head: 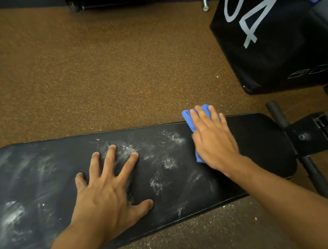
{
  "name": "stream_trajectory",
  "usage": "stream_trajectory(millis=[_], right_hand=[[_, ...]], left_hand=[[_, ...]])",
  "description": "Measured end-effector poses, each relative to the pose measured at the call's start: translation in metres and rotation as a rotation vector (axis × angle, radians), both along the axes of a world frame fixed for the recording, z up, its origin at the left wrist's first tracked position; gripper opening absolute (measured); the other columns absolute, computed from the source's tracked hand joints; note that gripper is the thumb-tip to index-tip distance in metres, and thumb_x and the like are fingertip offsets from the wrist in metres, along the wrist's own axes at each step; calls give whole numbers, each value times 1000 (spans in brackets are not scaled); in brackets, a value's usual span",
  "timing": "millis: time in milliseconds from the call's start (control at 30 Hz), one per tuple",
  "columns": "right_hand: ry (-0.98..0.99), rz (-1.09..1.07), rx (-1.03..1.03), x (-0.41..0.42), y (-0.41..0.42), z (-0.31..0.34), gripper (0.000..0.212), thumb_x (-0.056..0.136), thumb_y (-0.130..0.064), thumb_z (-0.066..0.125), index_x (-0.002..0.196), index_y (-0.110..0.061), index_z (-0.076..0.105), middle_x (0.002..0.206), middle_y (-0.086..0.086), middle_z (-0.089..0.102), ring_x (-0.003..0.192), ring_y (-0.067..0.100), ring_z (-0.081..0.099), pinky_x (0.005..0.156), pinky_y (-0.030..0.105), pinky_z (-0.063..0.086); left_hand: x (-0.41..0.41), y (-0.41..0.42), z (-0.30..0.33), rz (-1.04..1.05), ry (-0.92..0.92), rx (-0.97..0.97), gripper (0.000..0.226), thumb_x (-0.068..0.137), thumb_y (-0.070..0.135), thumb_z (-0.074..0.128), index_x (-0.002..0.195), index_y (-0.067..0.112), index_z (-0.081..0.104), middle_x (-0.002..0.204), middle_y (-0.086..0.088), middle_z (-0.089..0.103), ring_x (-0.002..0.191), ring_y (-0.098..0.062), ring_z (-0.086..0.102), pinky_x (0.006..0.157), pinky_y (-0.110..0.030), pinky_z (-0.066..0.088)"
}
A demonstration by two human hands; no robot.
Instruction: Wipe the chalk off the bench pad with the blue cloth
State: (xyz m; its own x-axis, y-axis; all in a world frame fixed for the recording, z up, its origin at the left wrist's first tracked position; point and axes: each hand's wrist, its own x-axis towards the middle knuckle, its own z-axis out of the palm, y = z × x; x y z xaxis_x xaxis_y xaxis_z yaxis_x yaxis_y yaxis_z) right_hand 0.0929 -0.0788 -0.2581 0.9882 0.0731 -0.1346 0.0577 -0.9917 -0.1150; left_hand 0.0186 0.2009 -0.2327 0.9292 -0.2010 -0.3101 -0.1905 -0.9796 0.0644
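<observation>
So the blue cloth [193,120] is under the right hand [212,139], sitting at the far edge of the bench pad [260,143] toward its right end, with a bit of it poking out past the fingertips and over the pad's edge. That hand is flat on top of it, fingers straight and only slightly apart, pressing down rather than gripping. The left hand [108,187] is spread wide, palm down on the middle of the pad, holding nothing, and looks like it's just bracing.

The pad's right end looks clean and dark already. The chalk [129,149] is everything left of the cloth: speckly patches around the middle, right by the left fingertips, and then big smeary streaks all the way to the left end (that part looks like the worst of it).

If I were doing this step, I'd keep the palm flat and the pressure even, and drag in long overlapping passes from the clean end toward the dirty end, so nothing gets pushed back over the finished bit. The left hand is parked right on chalk, so it'll need to shift out of the way. I'd also refold the cloth to a fresh face once it loads up, or it'll probably just smear. There are already white specks on the floor [90,71] in front of the pad, so push the dust off gently.
</observation>
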Motion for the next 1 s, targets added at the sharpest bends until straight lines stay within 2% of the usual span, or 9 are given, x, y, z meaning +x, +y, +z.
stream_trajectory(millis=[100,233,367,500,600,733,800,933,1000], right_hand=[[3,100,41,-2,27,1,72,91,-36,10,160,-17,18,168,0,16,155,27,2,125,49,4],[37,238,46,-48,0,9,64,98,-31,17,161,-19,9,169,-2,5,155,20,-9,126,47,5],[19,114,27,-32,-11,3,66,96,-32,16,161,-19,15,169,0,11,156,24,-3,125,48,7],[-28,42,5,11,18,-4,71,92,-35,11,158,-14,22,167,3,20,154,32,8,124,51,10],[-37,164,7,0,17,-3,67,94,-31,16,158,-12,24,166,4,23,154,32,9,124,51,12],[0,345,4,-34,-9,2,63,98,-28,22,160,-14,19,168,2,14,155,27,3,124,50,12],[-2,309,-2,-26,-13,0,64,98,-29,21,160,-16,19,168,2,15,155,27,3,124,50,12],[-48,90,25,8,16,-5,68,94,-34,14,158,-14,24,166,5,22,154,33,10,124,52,12],[-55,99,47,4,36,-4,69,93,-34,15,158,-13,25,166,5,23,154,34,10,124,52,11]], left_hand=[[2,1,0,-8,-5,-4,113,57,99,33,155,44,19,167,-8,15,149,-42,17,103,-66,37],[2,3,4,2,17,-7,113,58,100,31,156,45,14,168,-7,11,150,-42,14,105,-67,36],[1,1,3,-7,27,2,114,58,99,27,156,46,5,168,-7,3,151,-41,7,108,-65,32],[2,-1,3,-6,12,-2,114,57,100,29,156,47,8,168,-6,5,151,-39,9,108,-64,33],[1,-1,6,3,25,4,114,57,100,30,155,47,8,168,-6,5,152,-39,9,107,-64,34],[1,-2,12,1,67,34,113,58,100,26,151,50,-15,167,-3,-16,153,-36,-8,115,-60,25],[3,-3,14,-2,87,46,113,59,99,27,150,50,-19,166,-2,-20,153,-36,-11,117,-60,23],[3,-2,11,-12,84,40,112,59,99,27,150,50,-17,166,-3,-19,153,-36,-11,116,-60,22],[2,-1,9,-13,70,25,113,59,99,27,151,50,-15,167,-3,-17,153,-36,-9,116,-61,23]])
